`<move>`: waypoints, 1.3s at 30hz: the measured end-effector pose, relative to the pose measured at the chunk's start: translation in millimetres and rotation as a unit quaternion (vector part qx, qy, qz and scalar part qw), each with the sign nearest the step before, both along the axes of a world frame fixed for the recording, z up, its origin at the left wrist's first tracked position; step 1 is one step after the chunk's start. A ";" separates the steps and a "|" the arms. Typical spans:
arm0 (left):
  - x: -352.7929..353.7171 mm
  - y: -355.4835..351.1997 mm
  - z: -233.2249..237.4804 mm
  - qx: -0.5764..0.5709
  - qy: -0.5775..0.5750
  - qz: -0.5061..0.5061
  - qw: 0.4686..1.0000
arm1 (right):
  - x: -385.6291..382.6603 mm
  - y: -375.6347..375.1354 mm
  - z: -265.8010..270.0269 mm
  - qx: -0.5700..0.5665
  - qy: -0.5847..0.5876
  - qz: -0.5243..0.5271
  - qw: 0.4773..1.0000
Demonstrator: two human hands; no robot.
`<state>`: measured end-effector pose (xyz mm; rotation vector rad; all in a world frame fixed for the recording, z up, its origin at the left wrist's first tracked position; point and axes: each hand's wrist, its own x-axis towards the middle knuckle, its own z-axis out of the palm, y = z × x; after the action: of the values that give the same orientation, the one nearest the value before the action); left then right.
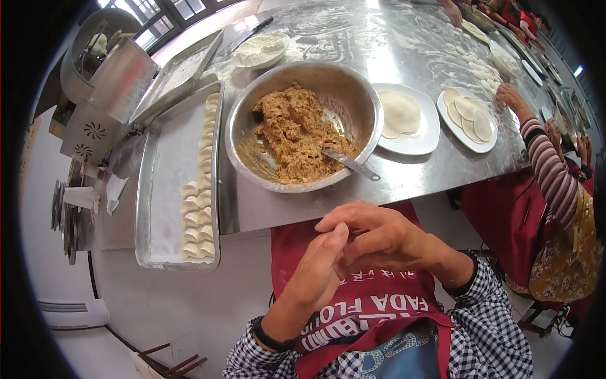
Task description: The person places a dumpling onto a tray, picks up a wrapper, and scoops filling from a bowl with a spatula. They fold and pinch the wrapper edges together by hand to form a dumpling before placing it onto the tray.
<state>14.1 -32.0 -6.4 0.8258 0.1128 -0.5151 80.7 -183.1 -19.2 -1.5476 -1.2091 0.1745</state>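
My left hand (315,271) and my right hand (388,243) are pressed together in front of my red apron, just off the table edge. Their fingers are closed and overlap. Whatever lies between them, if anything, is hidden. Straight ahead of the hands stands a metal bowl (237,148) of brown minced filling (293,129), with a metal spatula (353,165) stuck in it. Beyond my right hand, a white plate (429,136) carries a stack of round dough wrappers (399,112).
Left of the bowl, a metal tray (167,189) bears rows of folded dumplings (197,218). A plate of flour (260,50) sits behind. A second wrapper plate (483,148) is at right, near a co-worker's hand (512,101) and dough pieces (483,72). A machine (104,101) stands far left.
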 end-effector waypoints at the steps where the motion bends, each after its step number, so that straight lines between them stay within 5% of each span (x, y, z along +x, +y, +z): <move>1: -0.4 0.1 -0.2 -0.003 0.001 -0.005 1.000 | 0.3 -0.6 -1.0 -0.007 0.005 0.012 1.000; 17: -3.8 -0.2 -2.2 0.004 0.003 0.006 1.000 | 2.0 -0.7 -1.8 -0.003 0.004 0.043 0.999; 22: -4.9 0.1 5.6 0.026 0.007 0.019 0.999 | -6.1 -4.0 5.6 0.014 0.158 0.004 0.987; 39: 0.8 -1.8 7.3 -0.020 -0.016 0.085 0.996 | -2.4 2.2 -1.1 0.120 -0.027 -0.098 0.988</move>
<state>14.9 -33.8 0.9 0.7772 0.1424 -0.3430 78.3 -180.8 -20.3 -1.4546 -1.0697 -0.1384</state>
